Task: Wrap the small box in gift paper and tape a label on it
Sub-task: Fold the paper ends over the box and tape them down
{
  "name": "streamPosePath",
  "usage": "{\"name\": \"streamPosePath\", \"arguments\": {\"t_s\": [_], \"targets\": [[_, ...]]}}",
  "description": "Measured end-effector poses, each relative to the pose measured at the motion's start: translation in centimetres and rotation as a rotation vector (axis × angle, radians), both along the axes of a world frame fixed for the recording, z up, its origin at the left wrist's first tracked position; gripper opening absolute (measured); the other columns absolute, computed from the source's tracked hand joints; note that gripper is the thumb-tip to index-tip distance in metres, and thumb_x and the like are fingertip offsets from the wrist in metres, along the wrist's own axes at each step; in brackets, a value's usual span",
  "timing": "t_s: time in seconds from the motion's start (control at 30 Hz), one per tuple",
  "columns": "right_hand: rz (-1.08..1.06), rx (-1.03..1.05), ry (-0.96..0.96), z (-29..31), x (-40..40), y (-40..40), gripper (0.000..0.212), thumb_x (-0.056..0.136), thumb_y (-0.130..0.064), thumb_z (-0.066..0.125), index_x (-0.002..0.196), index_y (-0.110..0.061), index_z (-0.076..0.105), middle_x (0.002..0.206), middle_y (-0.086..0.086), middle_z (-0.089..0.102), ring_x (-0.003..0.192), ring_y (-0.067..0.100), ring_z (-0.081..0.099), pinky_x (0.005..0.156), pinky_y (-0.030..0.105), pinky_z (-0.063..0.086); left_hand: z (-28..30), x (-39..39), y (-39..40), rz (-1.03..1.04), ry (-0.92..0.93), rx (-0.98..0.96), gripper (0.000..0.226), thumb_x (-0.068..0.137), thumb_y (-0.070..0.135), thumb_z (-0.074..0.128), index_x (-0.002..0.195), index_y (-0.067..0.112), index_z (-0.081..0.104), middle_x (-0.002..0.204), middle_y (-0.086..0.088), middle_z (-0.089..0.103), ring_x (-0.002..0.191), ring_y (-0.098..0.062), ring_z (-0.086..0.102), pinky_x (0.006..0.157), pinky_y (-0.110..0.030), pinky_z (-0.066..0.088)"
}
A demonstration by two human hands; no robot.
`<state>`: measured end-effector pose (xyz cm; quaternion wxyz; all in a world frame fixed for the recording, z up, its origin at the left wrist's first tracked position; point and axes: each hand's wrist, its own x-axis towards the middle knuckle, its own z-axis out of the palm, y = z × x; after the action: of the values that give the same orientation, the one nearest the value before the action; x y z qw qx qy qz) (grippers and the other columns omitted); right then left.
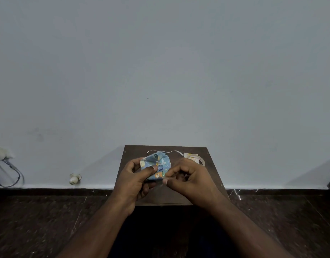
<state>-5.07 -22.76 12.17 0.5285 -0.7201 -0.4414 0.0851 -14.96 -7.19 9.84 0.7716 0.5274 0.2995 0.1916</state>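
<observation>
Low centre of the frame: your left hand (136, 175) cups the small box (156, 165), wrapped in blue patterned gift paper, above the dark table (212, 175), grip curled round it, thumb pressed on its near face. Your right hand (186, 176) comes in from the right, fingers bent, fingertips pinching the paper's lower right edge. Tape roll (195, 158) lies just right of the box.

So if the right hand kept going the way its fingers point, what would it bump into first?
The right hand points left, toward the wrapped box, which its fingertips already seem to touch. Past that is the left hand gripping the box.
</observation>
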Motion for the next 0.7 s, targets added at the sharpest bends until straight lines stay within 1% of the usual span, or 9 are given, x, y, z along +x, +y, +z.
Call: {"name": "streamPosePath", "arguments": {"t_s": [0.1,0.13,0.2,0.27,0.33,0.4,0.53,0.63,0.7], "targets": [[0.027,-0.111,-0.214,0.4,0.6,-0.1,0.04,0.075,-0.023,0.086,0.111,-0.027,0.07,0.097,-0.02,0.061,0.085,0.004,0.058,0.072,0.012,0.041,0.1,0.0,0.0,-0.007,0.002,0.009,0.039,0.08,0.023,0.082,0.114,0.027,0.064,0.097,-0.006,0.078,0.078,-0.032,0.073,0.044,-0.02,0.042],[0.067,-0.15,-0.31,0.4,0.7,0.1,0.044,0.077,-0.028,0.085,0.118,-0.029,0.069,0.107,-0.021,0.062,0.096,0.003,0.058,0.078,0.013,0.043,0.2,0.0,0.0,-0.01,0.002,0.01,0.039,0.08,0.023,0.082,0.114,0.028,0.064,0.097,-0.006,0.078,0.078,-0.032,0.072,0.045,-0.02,0.042],[0.111,-0.167,-0.461,0.4,0.9,0.6,0.035,0.082,-0.037,0.079,0.115,-0.033,0.071,0.114,-0.018,0.067,0.107,0.004,0.059,0.09,0.023,0.046,0.2,-0.1,0.0,-0.005,0.002,0.008,0.039,0.079,0.023,0.082,0.114,0.028,0.064,0.096,-0.005,0.078,0.075,-0.031,0.071,0.047,-0.02,0.042],[0.094,-0.112,-0.503,0.2,0.9,0.8,0.018,0.084,-0.037,0.076,0.101,-0.031,0.074,0.102,-0.016,0.071,0.1,0.004,0.06,0.089,0.031,0.047,0.2,-0.2,0.0,-0.011,0.0,0.004,0.041,0.079,0.023,0.082,0.115,0.027,0.064,0.098,-0.005,0.078,0.078,-0.032,0.073,0.048,-0.02,0.041],[0.048,-0.108,-0.446,0.0,0.8,0.7,0.011,0.084,-0.038,0.073,0.093,-0.032,0.073,0.09,-0.015,0.07,0.095,0.004,0.058,0.082,0.034,0.05,0.3,-0.2,-0.1,-0.024,-0.004,-0.005,0.04,0.082,0.021,0.081,0.117,0.026,0.063,0.101,-0.005,0.078,0.081,-0.032,0.075,0.046,-0.019,0.041],[0.028,-0.113,-0.41,-0.2,0.8,0.8,0.012,0.083,-0.038,0.072,0.095,-0.034,0.071,0.086,-0.015,0.068,0.094,0.005,0.057,0.079,0.036,0.051,0.3,-0.2,-0.1,-0.024,-0.005,-0.017,0.039,0.083,0.02,0.08,0.117,0.025,0.063,0.101,-0.006,0.078,0.079,-0.031,0.076,0.045,-0.018,0.041],[0.045,-0.129,-0.465,0.0,0.7,1.0,0.027,0.083,-0.036,0.076,0.11,-0.036,0.069,0.095,-0.014,0.071,0.097,0.01,0.057,0.082,0.032,0.051,0.4,0.0,0.0,0.006,-0.007,-0.028,0.039,0.083,0.019,0.08,0.117,0.024,0.063,0.101,-0.01,0.077,0.08,-0.033,0.073,0.045,-0.017,0.041],[0.024,-0.124,-0.594,0.3,0.4,1.1,0.019,0.084,-0.023,0.074,0.102,-0.03,0.074,0.084,-0.01,0.071,0.088,0.018,0.058,0.073,0.038,0.053,0.5,0.0,-0.2,-0.01,-0.014,-0.021,0.038,0.084,0.018,0.079,0.118,0.024,0.062,0.097,-0.007,0.078,0.075,-0.028,0.076,0.047,-0.016,0.038],[0.007,-0.156,-0.543,0.3,0.4,1.1,0.019,0.085,-0.022,0.072,0.102,-0.032,0.075,0.082,-0.008,0.069,0.088,0.016,0.058,0.072,0.037,0.053,0.5,-0.1,-0.3,-0.012,-0.011,-0.017,0.038,0.084,0.018,0.078,0.118,0.024,0.062,0.095,-0.006,0.078,0.07,-0.025,0.075,0.048,-0.017,0.038]]}}
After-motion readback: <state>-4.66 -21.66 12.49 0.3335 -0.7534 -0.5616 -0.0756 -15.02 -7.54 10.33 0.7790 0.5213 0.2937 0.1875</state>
